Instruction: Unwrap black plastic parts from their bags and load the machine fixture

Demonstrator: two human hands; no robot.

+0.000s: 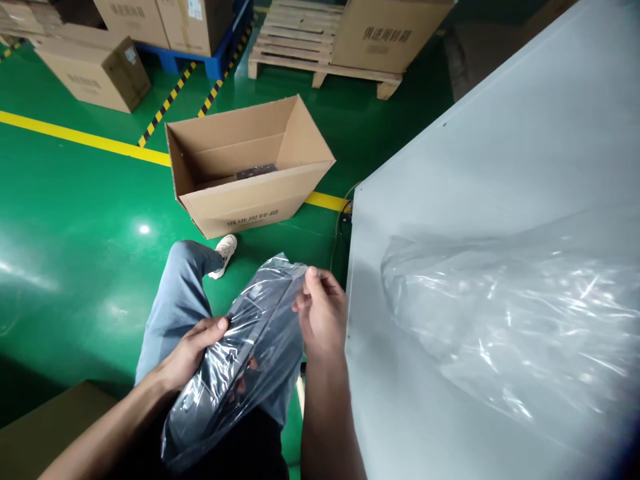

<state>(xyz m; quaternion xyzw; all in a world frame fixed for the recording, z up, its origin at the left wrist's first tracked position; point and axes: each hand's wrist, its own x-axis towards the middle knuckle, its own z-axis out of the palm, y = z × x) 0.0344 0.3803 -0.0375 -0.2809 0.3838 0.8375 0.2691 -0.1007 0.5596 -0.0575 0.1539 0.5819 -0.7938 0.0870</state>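
A long dark part in a clear plastic bag (pixel 233 353) lies slanted above my lap. My left hand (pixel 193 347) grips it from the left side, thumb on top, with some fingertips showing through the film underneath. At the bag's upper right corner, my right hand (pixel 323 307) pinches the plastic edge between thumb and fingers. The part's exact kind cannot be made out through the shiny film.
An open cardboard box (pixel 255 200) with a dark item inside stands on the green floor ahead. Clear plastic bags (pixel 500 320) cover part of the grey table (pixel 380 413) at right. Behind are a closed carton (pixel 95 73), a blue pallet (pixel 215 67) and a wooden pallet (pixel 295 40).
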